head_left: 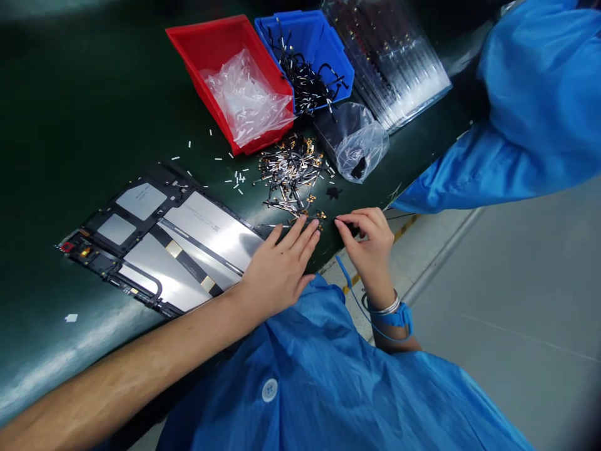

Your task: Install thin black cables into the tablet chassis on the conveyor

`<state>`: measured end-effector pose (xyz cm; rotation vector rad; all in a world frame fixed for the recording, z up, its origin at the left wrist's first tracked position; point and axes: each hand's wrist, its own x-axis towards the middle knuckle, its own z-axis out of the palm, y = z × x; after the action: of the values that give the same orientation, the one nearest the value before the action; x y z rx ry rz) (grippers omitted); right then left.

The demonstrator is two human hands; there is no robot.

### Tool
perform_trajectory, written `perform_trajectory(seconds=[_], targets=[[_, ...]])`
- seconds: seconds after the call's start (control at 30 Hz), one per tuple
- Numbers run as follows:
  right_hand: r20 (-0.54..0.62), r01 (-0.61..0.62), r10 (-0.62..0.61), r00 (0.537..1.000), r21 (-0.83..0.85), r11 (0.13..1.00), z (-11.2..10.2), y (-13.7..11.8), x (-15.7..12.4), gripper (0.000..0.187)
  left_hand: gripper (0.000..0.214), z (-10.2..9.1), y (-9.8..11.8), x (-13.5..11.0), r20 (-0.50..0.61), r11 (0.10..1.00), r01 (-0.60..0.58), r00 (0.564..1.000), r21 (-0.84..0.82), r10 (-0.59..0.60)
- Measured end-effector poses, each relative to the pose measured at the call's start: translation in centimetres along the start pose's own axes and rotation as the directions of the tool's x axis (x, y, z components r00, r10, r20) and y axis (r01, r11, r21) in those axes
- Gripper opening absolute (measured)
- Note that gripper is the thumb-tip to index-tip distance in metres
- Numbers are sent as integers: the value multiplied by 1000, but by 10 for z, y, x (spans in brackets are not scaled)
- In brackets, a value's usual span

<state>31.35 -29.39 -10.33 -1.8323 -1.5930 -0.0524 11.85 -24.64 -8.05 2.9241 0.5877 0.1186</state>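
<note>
My left hand (282, 263) lies flat with fingers stretched out, resting on the corner of an open tablet back frame (154, 241) on the dark green table. Its fingertips reach the near edge of a pile of small metal flex connectors (291, 172). My right hand (369, 241) is just right of that, fingers pinched together on a small dark part at the table edge; the part is too small to name. A blue wrist strap with a coiled cord (397, 315) is on my right wrist.
A red bin (197, 41) with a clear plastic bag, a blue bin (323, 34) of black cables and a stack of clear trays (399, 62) stand at the back. A crumpled clear bag (357, 141) lies beside the pile. Another person's blue sleeve (516, 125) is at right.
</note>
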Motion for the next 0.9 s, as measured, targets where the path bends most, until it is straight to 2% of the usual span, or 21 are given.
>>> perform_trajectory(seconds=[0.13,0.2,0.47,0.63,0.77,0.9], targets=[[10,54,-54,999,36,998,3,-19,-10,9,52,1,1,-2,-109,998,-62,992,19,64],[13,90,-90,996,36,995,6,-22,-12,10,47,3,1,-3,-129,995,-93,987,32,97],[-22,174,-175,984,-38,984,9,-19,-13,12,47,4,1,-3,-112,993,-111,987,44,115],[-14,240,-244,970,-148,959,7,-18,-19,19,47,3,1,-2,-98,992,-113,988,58,118],[107,349,-333,937,-264,899,-2,-14,-22,29,48,3,1,-1,-84,993,-109,990,49,113],[219,395,-341,914,-300,868,-9,-8,-23,30,48,4,2,-2,-72,994,-102,992,41,105]])
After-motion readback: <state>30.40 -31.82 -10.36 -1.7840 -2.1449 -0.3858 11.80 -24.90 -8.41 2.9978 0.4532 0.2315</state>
